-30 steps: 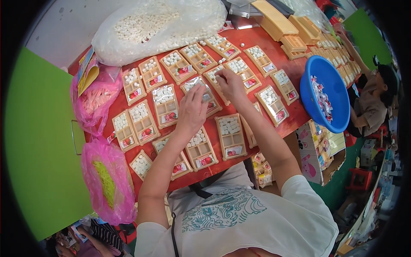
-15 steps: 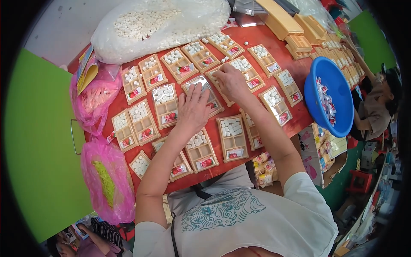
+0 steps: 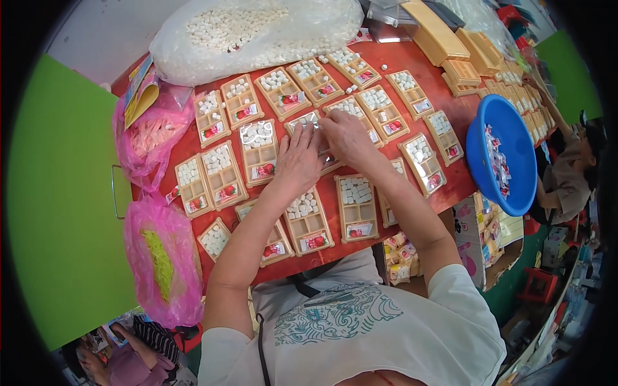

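Rows of tan divided trays hold small white marshmallow-like pieces and sachets with a strawberry picture. My left hand lies with its fingers stretched over a tray in the middle row, which shows a shiny clear cover at its far end. Close beside it, my right hand reaches over the same tray's right side. Its fingers are bent and pressed together, and the fingertips are partly hidden, so what they hold is unclear. A neighbouring tray also has a shiny clear cover.
A large clear bag of white pieces lies at the back. Right of the trays stands a blue basin with sachets. Stacked tan trays are at the back right. Pink bags hang left. A co-worker is at far right.
My right hand has moved left from a neighbouring tray to the covered one, beside my left hand. The left hand stays on that tray. The whole view has shifted slightly.
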Demonstrator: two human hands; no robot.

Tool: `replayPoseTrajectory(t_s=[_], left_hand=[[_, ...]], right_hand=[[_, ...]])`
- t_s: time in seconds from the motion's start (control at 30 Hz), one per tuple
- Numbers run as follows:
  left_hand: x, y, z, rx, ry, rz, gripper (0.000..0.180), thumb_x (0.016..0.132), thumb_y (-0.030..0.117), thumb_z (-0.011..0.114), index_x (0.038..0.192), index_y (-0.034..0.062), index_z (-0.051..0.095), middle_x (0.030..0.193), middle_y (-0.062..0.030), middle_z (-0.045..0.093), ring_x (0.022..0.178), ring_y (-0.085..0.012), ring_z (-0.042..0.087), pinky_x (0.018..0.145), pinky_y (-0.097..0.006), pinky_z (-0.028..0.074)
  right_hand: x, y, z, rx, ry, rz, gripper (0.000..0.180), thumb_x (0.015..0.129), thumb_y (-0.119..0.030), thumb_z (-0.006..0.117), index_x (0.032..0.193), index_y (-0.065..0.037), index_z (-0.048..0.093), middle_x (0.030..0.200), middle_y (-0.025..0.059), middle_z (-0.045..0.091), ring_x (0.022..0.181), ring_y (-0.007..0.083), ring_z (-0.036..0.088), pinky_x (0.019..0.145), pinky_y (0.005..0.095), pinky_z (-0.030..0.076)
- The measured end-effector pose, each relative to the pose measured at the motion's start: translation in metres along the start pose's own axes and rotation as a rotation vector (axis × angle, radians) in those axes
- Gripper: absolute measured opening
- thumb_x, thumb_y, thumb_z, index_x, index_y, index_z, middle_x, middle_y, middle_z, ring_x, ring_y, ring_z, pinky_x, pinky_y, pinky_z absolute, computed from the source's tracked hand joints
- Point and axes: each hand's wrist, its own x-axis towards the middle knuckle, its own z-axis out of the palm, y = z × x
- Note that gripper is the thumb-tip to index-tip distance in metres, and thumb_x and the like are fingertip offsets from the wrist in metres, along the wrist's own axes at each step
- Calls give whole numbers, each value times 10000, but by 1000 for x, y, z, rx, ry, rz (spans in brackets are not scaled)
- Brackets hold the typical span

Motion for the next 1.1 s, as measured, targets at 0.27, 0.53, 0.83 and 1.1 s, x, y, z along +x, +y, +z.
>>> replayPoseTrajectory(t_s=[0.27, 0.53, 0.83, 1.1], left_hand=[[12, -18, 6, -392, 92, -66, 532, 885, 115, 530, 1365, -20, 346, 1348, -245, 458, 1298, -395, 411, 1061, -446, 354], [5, -23, -23, -1074, 210, -265, 486, 811, -10, 439, 1297, 7, 423, 1245, -224, 526, 1200, -336, 501, 1019, -391, 380], [-27, -55, -45, 93, 131, -168, 638, 893, 350, 575, 1401, 32, 358, 1474, -219, 293, 1387, -401, 231, 1106, -562, 202], [-28, -63, -34, 169, -56, -279, 754, 942, 498, 434, 1497, 51, 189, 1561, -209, 120, 1447, -385, 83, 1154, -532, 107]], right_hand=[[8, -24, 24, 345, 193, 110, 219, 853, -52, 535, 1056, 11, 589, 1037, 170, 582, 936, 351, 598, 800, 398, 498], [6, -40, 40, 116, -49, 104, 447, 881, -96, 530, 1315, -27, 448, 1307, 166, 486, 1236, 297, 458, 996, 406, 381], [5, -46, 48, -128, -86, 24, 508, 885, -207, 566, 1345, -39, 433, 1415, 146, 412, 1320, 304, 376, 1048, 434, 323], [10, -46, 45, -109, -85, 31, 469, 894, -186, 560, 1331, -46, 463, 1381, 117, 442, 1285, 284, 398, 1015, 420, 336]])
